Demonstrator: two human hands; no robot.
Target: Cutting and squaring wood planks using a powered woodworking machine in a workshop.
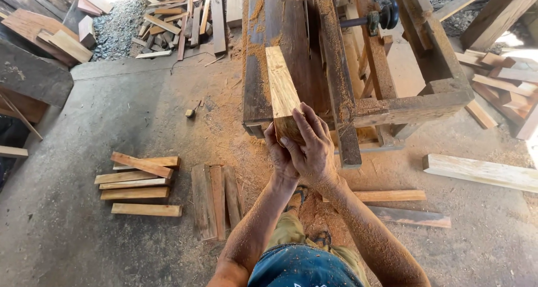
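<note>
A pale wooden block (281, 88) lies lengthwise on a dark, sawdust-covered wooden saw bench (256, 68). Both my hands grip its near end. My left hand (280, 155) cups the end from below and the left side. My right hand (311, 147) is pressed over the end from the right, fingers spread on top. Both forearms are dusted with sawdust. A slot in the bench (311, 52) runs just to the right of the block.
On the concrete floor to the left lie a stack of short cut planks (140, 183) and several darker boards (216, 200). Long pale planks (482, 172) lie to the right, scrap offcuts (174, 24) at the back. Sawdust piles under the bench.
</note>
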